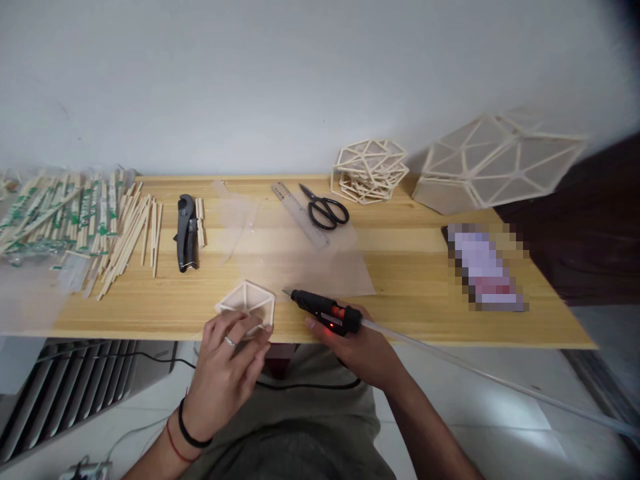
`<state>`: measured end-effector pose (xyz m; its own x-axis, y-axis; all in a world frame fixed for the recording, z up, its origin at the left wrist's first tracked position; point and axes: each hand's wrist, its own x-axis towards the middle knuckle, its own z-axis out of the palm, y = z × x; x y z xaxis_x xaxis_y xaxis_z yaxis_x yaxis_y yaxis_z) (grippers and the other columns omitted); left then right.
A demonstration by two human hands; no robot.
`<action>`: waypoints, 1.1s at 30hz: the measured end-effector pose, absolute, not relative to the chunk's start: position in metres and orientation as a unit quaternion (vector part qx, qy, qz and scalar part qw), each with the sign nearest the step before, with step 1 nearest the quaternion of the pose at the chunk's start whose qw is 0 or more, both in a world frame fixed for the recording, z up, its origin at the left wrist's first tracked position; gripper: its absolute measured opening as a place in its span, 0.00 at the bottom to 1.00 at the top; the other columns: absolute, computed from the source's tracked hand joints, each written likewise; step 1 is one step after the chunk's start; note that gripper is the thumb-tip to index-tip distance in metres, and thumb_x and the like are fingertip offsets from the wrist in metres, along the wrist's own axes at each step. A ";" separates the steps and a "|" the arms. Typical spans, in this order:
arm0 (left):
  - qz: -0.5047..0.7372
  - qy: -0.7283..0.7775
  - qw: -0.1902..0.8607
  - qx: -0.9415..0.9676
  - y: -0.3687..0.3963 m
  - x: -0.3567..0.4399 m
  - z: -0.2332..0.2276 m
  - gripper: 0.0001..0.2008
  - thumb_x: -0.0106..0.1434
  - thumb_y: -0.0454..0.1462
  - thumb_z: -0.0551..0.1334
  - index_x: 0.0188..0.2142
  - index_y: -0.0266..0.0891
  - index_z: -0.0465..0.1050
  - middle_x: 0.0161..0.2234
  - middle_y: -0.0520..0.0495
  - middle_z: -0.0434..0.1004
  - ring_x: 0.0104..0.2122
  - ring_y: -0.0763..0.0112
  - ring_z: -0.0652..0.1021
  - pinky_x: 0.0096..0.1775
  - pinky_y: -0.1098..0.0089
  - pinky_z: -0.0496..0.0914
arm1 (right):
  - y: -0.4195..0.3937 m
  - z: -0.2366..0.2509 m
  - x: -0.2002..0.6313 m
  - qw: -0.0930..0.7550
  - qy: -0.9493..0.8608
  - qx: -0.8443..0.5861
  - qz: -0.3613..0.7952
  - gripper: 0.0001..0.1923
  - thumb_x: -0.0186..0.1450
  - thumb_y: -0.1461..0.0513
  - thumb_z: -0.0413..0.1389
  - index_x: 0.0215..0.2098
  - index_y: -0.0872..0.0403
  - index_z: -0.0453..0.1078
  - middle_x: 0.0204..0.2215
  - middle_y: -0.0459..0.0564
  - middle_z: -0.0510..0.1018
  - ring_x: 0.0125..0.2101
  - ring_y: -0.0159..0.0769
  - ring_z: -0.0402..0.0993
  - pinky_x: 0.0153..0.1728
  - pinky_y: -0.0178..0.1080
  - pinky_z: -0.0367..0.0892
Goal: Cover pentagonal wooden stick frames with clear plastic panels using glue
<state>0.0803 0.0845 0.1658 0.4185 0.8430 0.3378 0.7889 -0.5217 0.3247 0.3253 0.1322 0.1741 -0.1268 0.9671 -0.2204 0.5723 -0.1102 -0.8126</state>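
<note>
My right hand (pixel 360 343) is wrapped round a black hot glue gun (pixel 323 312). Its metal nozzle points left, a small red light glows on its side, and a long clear glue stick (pixel 450 360) trails from its back. Near the table's front edge lies a small pentagonal frame (pixel 260 297) of wooden sticks with spokes and a pale sheet backing. My left hand (pixel 230 353) has its fingers bent over the frame's near side, gripping it and hiding part of it. The nozzle is apart from the frame, a little to its right.
Thin translucent paper (pixel 320 267) lies mid-table under a ruler (pixel 300 217) and black scissors (pixel 325 207). Left are a pipe cutter (pixel 187 233), loose sticks (pixel 130 240) and wrapped chopsticks (pixel 65 210). Stick lattices (pixel 370 170), a larger papered structure (pixel 500 163) and a blurred-out phone (pixel 485 267) stand right.
</note>
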 end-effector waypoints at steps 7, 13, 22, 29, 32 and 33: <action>0.263 0.453 0.053 0.850 0.083 0.072 0.161 0.18 0.68 0.26 0.64 0.55 0.42 0.74 0.48 0.42 0.82 0.52 0.52 0.75 0.51 0.53 0.68 | 0.131 0.172 0.325 0.235 -0.623 -0.620 0.414 0.13 0.65 0.50 0.57 0.38 0.45 0.80 0.36 0.48 0.84 0.41 0.49 0.80 0.46 0.46 0.73; 0.287 0.445 0.059 0.846 0.081 0.073 0.163 0.15 0.67 0.26 0.65 0.50 0.41 0.73 0.46 0.41 0.80 0.51 0.54 0.77 0.51 0.54 0.69 | 0.132 0.176 0.324 0.251 -0.620 -0.617 0.415 0.10 0.64 0.52 0.58 0.36 0.45 0.79 0.34 0.48 0.84 0.40 0.48 0.81 0.44 0.44 0.73; 0.167 0.547 0.113 0.812 0.117 0.066 0.180 0.44 0.64 0.44 0.72 0.72 0.44 0.52 0.66 0.31 0.64 0.65 0.42 0.66 0.61 0.43 0.64 | 0.131 0.174 0.324 0.242 -0.622 -0.619 0.413 0.14 0.64 0.50 0.57 0.39 0.47 0.81 0.37 0.49 0.85 0.41 0.49 0.81 0.46 0.45 0.74; 0.089 0.490 0.111 0.860 0.138 0.051 0.190 0.42 0.63 0.48 0.72 0.71 0.44 0.58 0.63 0.34 0.70 0.61 0.43 0.71 0.58 0.46 0.68 | 0.131 0.179 0.324 0.251 -0.604 -0.618 0.437 0.16 0.63 0.49 0.57 0.38 0.49 0.81 0.35 0.50 0.84 0.38 0.48 0.82 0.42 0.44 0.76; 0.067 0.456 0.106 0.881 0.146 0.049 0.199 0.43 0.62 0.47 0.73 0.71 0.43 0.58 0.63 0.34 0.71 0.61 0.44 0.72 0.59 0.47 0.67 | 0.130 0.176 0.325 0.262 -0.588 -0.627 0.439 0.18 0.62 0.48 0.59 0.39 0.49 0.82 0.36 0.50 0.84 0.38 0.48 0.82 0.42 0.44 0.76; 0.065 0.448 0.104 0.886 0.148 0.050 0.202 0.43 0.61 0.46 0.73 0.70 0.42 0.59 0.63 0.34 0.71 0.61 0.44 0.71 0.60 0.47 0.66 | 0.129 0.174 0.325 0.266 -0.585 -0.628 0.439 0.18 0.62 0.47 0.59 0.40 0.49 0.82 0.36 0.50 0.85 0.38 0.48 0.82 0.42 0.44 0.76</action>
<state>0.0497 0.1479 0.2021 0.5909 0.8065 0.0219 0.7793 -0.5776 0.2430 0.3250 0.1289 0.1738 -0.0687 0.9685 -0.2395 0.5012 -0.1741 -0.8476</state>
